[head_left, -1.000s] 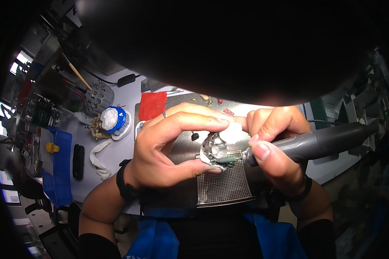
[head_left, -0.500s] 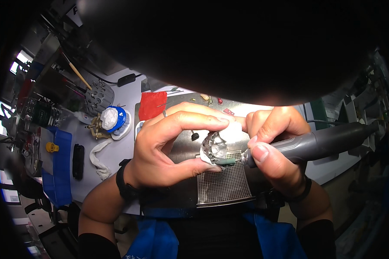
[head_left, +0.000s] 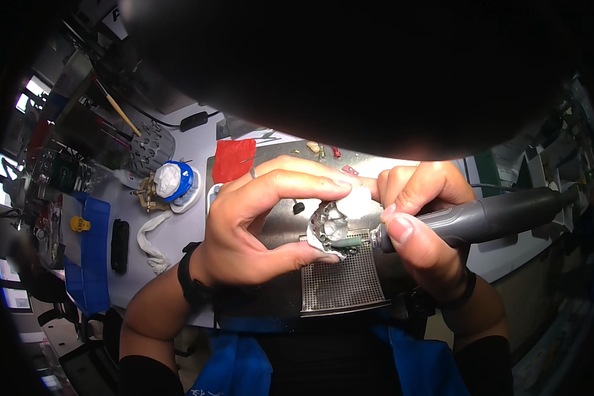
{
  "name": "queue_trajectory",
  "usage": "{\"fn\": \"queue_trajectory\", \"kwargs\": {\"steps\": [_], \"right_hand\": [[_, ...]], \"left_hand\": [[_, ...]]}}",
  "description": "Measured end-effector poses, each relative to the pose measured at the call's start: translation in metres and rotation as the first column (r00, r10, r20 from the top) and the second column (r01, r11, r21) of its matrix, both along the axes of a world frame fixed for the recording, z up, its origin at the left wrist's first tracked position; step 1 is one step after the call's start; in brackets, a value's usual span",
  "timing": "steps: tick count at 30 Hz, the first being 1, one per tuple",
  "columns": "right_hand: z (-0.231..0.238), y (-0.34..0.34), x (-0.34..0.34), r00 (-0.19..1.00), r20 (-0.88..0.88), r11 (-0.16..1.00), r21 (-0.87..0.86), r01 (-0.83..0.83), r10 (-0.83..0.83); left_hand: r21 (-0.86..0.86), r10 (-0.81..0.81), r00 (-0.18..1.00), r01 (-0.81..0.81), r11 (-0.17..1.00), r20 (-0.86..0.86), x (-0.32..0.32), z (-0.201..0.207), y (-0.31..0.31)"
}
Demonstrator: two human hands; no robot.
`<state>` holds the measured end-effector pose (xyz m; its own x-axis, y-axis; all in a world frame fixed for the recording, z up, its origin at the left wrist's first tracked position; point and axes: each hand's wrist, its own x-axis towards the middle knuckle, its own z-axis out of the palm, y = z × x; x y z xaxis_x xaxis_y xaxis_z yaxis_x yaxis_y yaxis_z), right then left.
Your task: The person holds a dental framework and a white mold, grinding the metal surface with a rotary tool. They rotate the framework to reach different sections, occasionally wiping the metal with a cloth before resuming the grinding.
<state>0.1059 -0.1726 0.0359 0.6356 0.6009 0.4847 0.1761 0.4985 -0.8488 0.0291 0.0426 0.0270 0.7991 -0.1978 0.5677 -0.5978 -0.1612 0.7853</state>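
Observation:
Between the thumb and fingers of my left hand [head_left: 244, 221] is a dental metal framework [head_left: 321, 221], horseshoe-shaped, with something white beneath it that may be tissue. My right hand [head_left: 426, 221] grips a dark grey rotary handpiece [head_left: 501, 221] close to its nose, its body pointing off to the right. From the nose a green cylindrical grinding bit [head_left: 350, 243] reaches left to the framework's near edge and appears to touch it. Whether the bit is spinning cannot be told. Both hands are above a perforated metal grate [head_left: 343, 290].
A red cloth [head_left: 233, 160] lies past my left hand, with small coloured pieces [head_left: 336, 152] farther right. At left stand a model with a blue band [head_left: 177, 181], a grey bur holder [head_left: 153, 146] and a blue tray [head_left: 89, 264]. A dark shape covers the upper view.
The green bit has shifted slightly upward across the framework's near edge, with a small tilt of the framework. Both hands keep their grips and nearly the same places.

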Motion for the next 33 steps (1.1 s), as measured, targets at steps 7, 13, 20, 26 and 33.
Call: {"fn": "queue_trajectory", "kwargs": {"steps": [7, 13, 20, 26, 33], "right_hand": [[0.0034, -0.0047, 0.0017, 0.999, -0.006, 0.995, -0.09, -0.035, 0.035], [0.0027, 0.0017, 0.0025, 0.972, -0.224, 0.995, 0.075, -0.059, 0.074], [0.0031, -0.0007, 0.0039, 0.966, -0.237, 0.994, 0.035, -0.101, 0.107], [0.0006, -0.0007, 0.0056, 0.967, -0.223, 0.992, 0.042, -0.116, 0.123], [0.0009, -0.0008, 0.0058, 0.963, -0.229, 0.99, 0.048, -0.133, 0.141]], "left_hand": [[-0.009, 0.017, 1.0, -0.017, 1.0, -0.026, -0.0026, -0.0019, 0.0017], [-0.074, -0.025, 0.998, 0.021, 0.997, -0.05, -0.0018, 0.0002, -0.0001], [-0.094, -0.072, 0.997, 0.068, 0.993, -0.042, -0.0004, -0.0007, 0.0035], [-0.005, -0.075, 0.997, 0.075, 0.997, 0.018, 0.0018, -0.0035, 0.0076], [-0.051, -0.076, 0.997, 0.075, 0.996, -0.007, 0.0016, -0.0024, 0.0061]]}}
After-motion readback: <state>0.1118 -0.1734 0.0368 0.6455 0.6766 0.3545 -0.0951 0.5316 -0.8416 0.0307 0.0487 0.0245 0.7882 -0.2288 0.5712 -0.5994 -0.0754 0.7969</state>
